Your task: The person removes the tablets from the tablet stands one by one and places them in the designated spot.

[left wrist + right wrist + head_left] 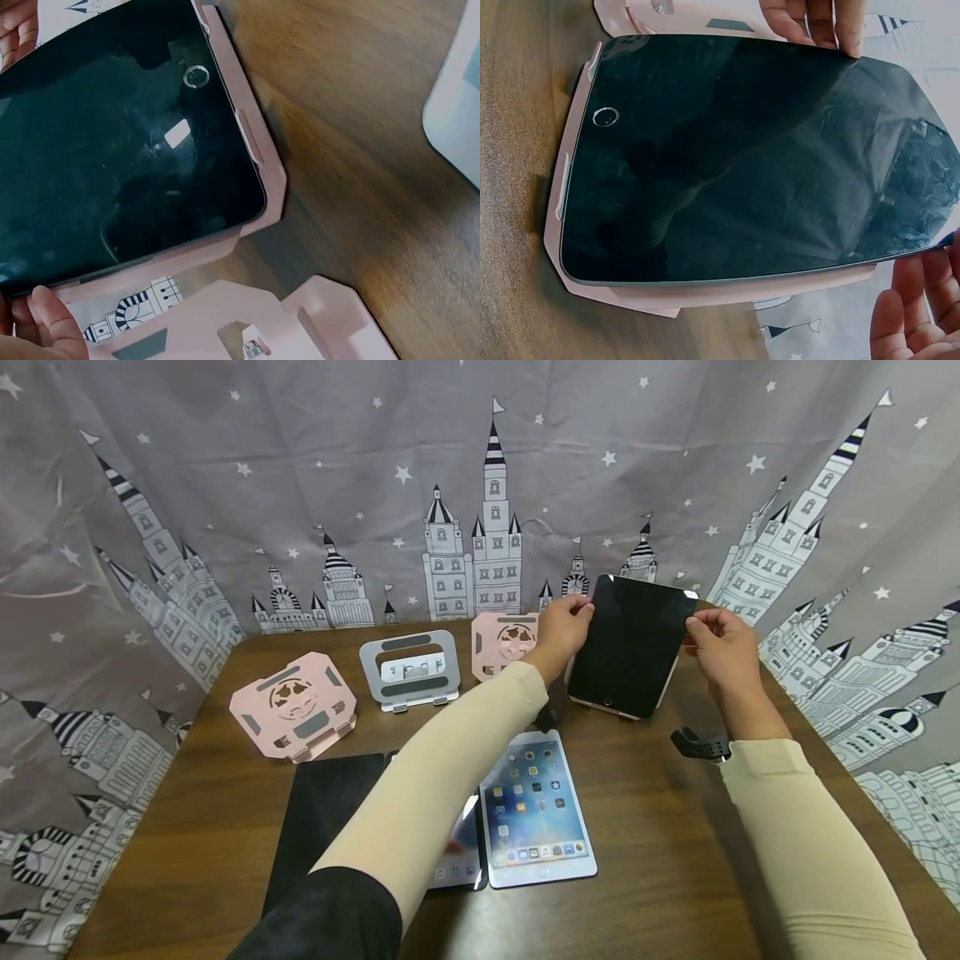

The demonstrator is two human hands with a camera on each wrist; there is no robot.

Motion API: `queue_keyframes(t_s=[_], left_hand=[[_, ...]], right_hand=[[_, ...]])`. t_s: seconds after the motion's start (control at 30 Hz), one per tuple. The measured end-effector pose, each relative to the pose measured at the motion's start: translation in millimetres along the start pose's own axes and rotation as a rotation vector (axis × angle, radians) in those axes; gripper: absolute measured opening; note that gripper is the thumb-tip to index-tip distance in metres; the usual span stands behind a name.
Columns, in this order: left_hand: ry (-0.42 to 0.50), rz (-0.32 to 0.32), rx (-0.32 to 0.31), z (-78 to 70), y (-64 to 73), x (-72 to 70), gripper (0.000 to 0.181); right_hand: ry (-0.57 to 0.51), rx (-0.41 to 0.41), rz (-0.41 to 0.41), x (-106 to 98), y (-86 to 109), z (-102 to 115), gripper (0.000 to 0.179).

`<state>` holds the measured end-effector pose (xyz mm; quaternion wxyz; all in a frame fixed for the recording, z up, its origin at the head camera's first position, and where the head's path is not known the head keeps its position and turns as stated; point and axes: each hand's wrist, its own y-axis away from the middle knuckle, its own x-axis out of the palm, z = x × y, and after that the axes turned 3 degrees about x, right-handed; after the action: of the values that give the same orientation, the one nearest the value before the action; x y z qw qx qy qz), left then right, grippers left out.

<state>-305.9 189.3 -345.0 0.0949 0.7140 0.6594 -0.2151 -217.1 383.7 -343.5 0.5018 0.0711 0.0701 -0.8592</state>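
Observation:
A black tablet (630,647) with a dark screen leans upright on a pink tablet stand (274,187), its home button at the bottom. In the wrist views, its lower edge sits behind the stand's two small front lips. My left hand (561,633) pinches the tablet's left edge near the upper half, with the thumb at the front. On the opposite side, my right hand (726,647) holds the right edge between thumb and fingers. Most of the stand is hidden behind the tablet.
Behind my left forearm stands another pink stand (489,647). Farther left are a grey stand (412,690) and a pink stand (303,706). A white tablet (536,814), a lit tablet (461,864) partly under my forearm, and a dark tablet (322,814) lie in front.

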Motion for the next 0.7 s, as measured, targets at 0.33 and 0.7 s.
queue_keyframes(t_s=[0.33, 0.7], left_hand=[[0.099, 0.019, -0.007, 4.5, 0.6, -6.9, 0.017], [0.140, 0.073, 0.009, 4.2, 7.8, -19.0, 0.019]], right_hand=[[-0.007, 0.017, 0.001, 4, 1.4, 0, 0.005], [-0.091, 0.001, -0.016, 9, 6.9, 6, 0.005]])
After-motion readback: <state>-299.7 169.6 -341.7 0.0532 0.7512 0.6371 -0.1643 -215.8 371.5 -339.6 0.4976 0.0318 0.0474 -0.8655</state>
